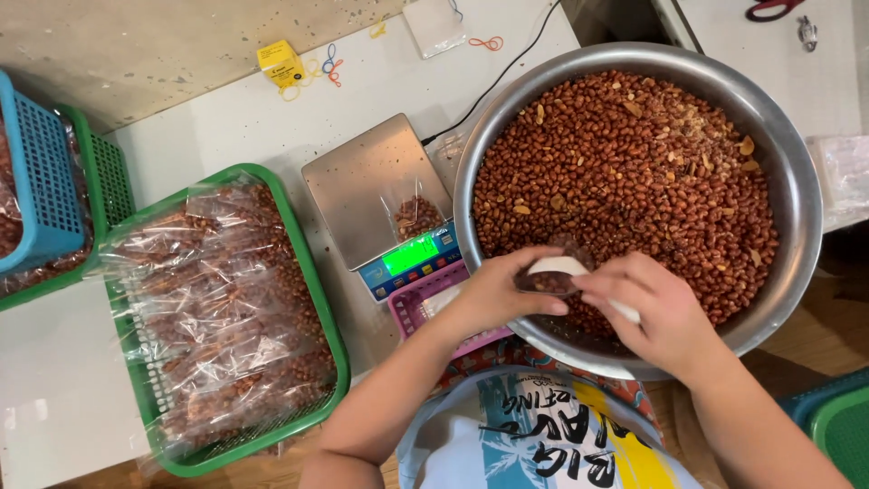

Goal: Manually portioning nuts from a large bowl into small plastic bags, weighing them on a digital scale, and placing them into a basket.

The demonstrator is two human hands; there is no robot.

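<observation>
Where peanuts fill the steel bowl point(797, 190), white tabletop point(226, 118), green basket point(312, 272) alongside

- I see reddish-brown peanuts point(634, 172), a few pale tan ones among them, in a shiny silver metal bowl point(797, 181).
- My left hand point(502, 294) and right hand point(656, 312) meet on a white scoop point(561, 266) and a clear bag, dark with nuts.
- The scale point(376, 195) has a grey steel plate, a blue front and a bright green lit display.
- The small basket point(425, 303) beside it is pink.
- I make out a green tray point(312, 281) of clear bags showing brown nuts, a blue basket point(36, 181), and another green one behind it.
- The table point(226, 127) is white; a small box point(279, 62) on it is yellow.
- My shirt point(543, 439) is white, teal and yellow with black lettering.
</observation>
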